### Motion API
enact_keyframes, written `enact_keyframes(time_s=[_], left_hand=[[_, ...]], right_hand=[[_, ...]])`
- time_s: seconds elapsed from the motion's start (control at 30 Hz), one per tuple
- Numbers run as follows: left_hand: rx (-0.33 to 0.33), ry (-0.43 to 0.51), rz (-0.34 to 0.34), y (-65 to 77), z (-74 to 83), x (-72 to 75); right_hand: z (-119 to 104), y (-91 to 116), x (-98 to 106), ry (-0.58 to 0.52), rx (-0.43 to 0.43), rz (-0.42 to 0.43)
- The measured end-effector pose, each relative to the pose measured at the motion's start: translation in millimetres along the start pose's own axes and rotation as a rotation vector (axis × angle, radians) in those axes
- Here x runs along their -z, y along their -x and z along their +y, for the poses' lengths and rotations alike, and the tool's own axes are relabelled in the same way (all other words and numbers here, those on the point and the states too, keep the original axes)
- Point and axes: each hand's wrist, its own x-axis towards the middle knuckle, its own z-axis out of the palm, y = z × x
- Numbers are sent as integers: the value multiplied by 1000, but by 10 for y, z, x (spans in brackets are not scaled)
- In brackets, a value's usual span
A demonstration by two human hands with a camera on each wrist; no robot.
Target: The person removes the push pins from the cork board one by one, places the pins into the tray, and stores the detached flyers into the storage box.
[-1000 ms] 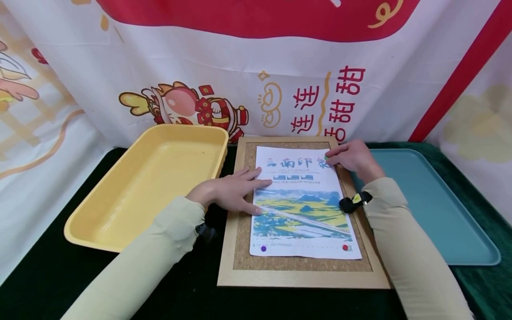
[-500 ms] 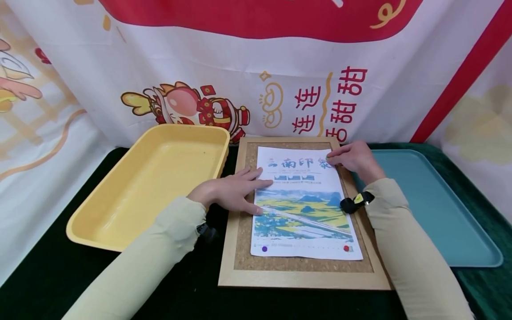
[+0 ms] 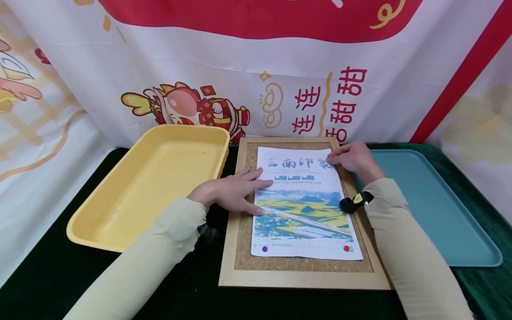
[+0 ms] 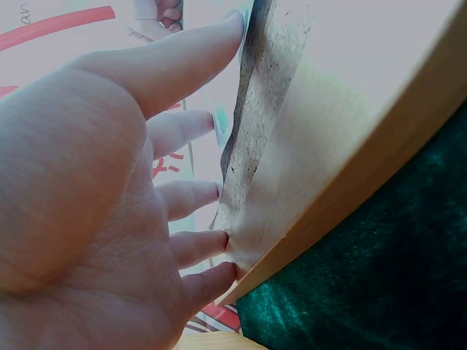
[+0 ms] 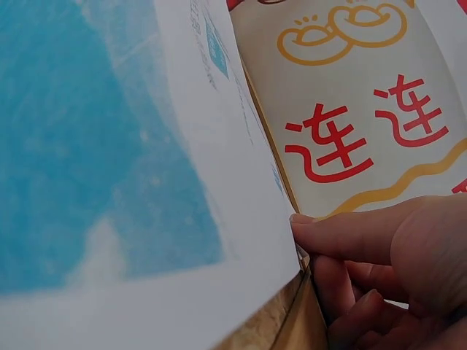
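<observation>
Spreading left hand [image 3: 230, 191] loosely on the poster [image 3: 304, 218] lying on the board [image 3: 304, 279]. Curling right hand [image 3: 356, 160] at the board's top right, showing lower fingers [image 5: 361, 317] only in right wrist view, not managing to tell if gripping anything. Spotting purple pin [image 3: 265, 249] and red pin [image 3: 346, 248] near board's bottom only in head view.

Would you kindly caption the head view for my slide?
On a corkboard between a yellow tray and a blue tray, left hand on a poster, right hand at its top corner.
</observation>
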Motion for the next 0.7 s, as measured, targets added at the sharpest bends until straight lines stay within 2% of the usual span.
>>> enact_keyframes(time_s=[0.4,0.7], left_hand=[[6,-3,0,-1,15,0],[-3,-1,-2,-4,11,-6]], right_hand=[[-17,3,3,4,-9,-14],[4,36,59,-26,7,-82]])
